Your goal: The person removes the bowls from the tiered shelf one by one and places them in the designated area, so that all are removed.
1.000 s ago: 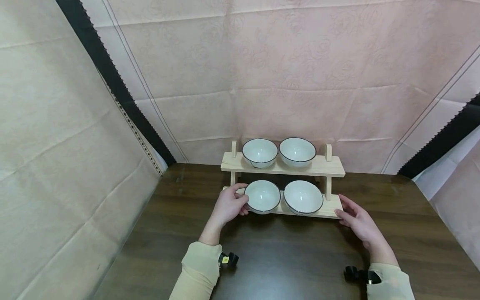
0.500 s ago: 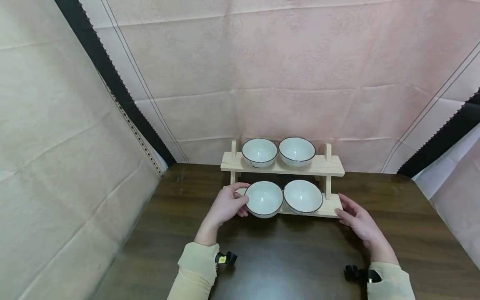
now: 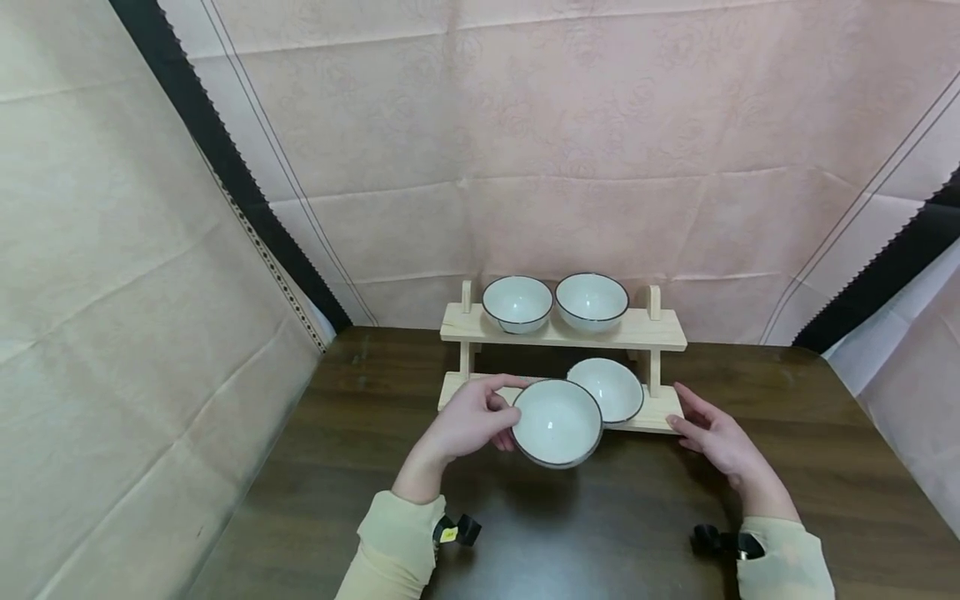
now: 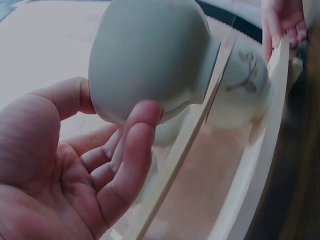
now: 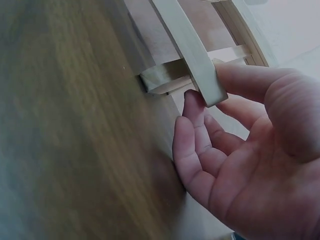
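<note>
My left hand [image 3: 474,417] pinches a white bowl with a dark rim [image 3: 558,423] by its left side, in front of the rack's lower shelf. In the left wrist view the bowl's pale outer wall [image 4: 150,55] sits between thumb and fingers. My right hand [image 3: 712,435] grips the right end of the lower shelf of a two-tier wooden rack [image 3: 660,408]; the right wrist view shows thumb and fingers at the shelf board's end [image 5: 210,90]. A second bowl [image 3: 611,387] stands on the lower shelf, partly covered by the held one.
Two more bowls, a left one [image 3: 517,302] and a right one [image 3: 592,300], stand side by side on the upper shelf [image 3: 645,332]. The rack is near the back edge of a dark wooden table [image 3: 345,467]. A pale cloth [image 3: 585,125] hangs behind it.
My left hand has taken the bowl off the left of the lower shelf, bringing it forward and to the right. The right hand has stayed at the shelf end.
</note>
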`<state>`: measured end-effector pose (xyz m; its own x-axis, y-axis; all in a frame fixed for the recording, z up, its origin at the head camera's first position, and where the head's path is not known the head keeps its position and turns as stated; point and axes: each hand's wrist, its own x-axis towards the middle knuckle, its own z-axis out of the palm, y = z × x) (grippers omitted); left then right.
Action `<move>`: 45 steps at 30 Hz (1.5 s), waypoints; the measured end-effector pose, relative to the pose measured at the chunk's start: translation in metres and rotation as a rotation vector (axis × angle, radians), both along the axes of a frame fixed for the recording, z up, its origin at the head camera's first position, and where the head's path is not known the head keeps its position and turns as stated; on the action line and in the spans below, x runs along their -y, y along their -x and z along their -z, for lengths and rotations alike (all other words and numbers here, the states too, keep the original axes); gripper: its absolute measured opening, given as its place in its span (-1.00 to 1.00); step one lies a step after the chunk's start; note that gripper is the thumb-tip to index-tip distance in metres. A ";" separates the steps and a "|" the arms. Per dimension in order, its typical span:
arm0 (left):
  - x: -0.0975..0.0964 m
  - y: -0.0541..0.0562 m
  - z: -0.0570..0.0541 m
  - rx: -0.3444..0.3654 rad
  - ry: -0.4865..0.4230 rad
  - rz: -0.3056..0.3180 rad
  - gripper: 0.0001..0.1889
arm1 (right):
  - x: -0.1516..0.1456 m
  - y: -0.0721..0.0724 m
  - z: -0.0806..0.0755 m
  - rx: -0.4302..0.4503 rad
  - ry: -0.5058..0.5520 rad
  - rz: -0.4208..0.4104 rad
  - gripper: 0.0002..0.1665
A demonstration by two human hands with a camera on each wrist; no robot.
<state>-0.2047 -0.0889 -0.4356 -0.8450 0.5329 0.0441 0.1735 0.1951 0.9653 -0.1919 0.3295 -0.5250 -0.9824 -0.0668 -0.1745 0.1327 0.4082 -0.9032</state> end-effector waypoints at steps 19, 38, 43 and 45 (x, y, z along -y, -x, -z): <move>-0.077 -0.030 0.027 0.077 0.147 0.160 -0.54 | -0.010 0.004 -0.010 0.006 -0.144 -0.072 0.01; -0.127 -0.023 0.056 0.081 0.248 0.164 -0.55 | -0.009 0.005 -0.012 0.032 -0.157 -0.042 0.03; -0.133 -0.021 0.060 0.093 0.255 0.167 -0.55 | -0.009 0.005 -0.011 0.041 -0.157 -0.037 0.02; -0.135 -0.021 0.060 0.098 0.260 0.170 -0.55 | -0.009 0.005 -0.012 0.042 -0.159 -0.040 0.02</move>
<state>-0.1836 0.0458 -0.4959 -0.7363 0.6497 -0.1893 0.1331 0.4133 0.9008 -0.1971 0.3385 -0.5131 -0.9712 -0.0746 -0.2264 0.1491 0.5510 -0.8211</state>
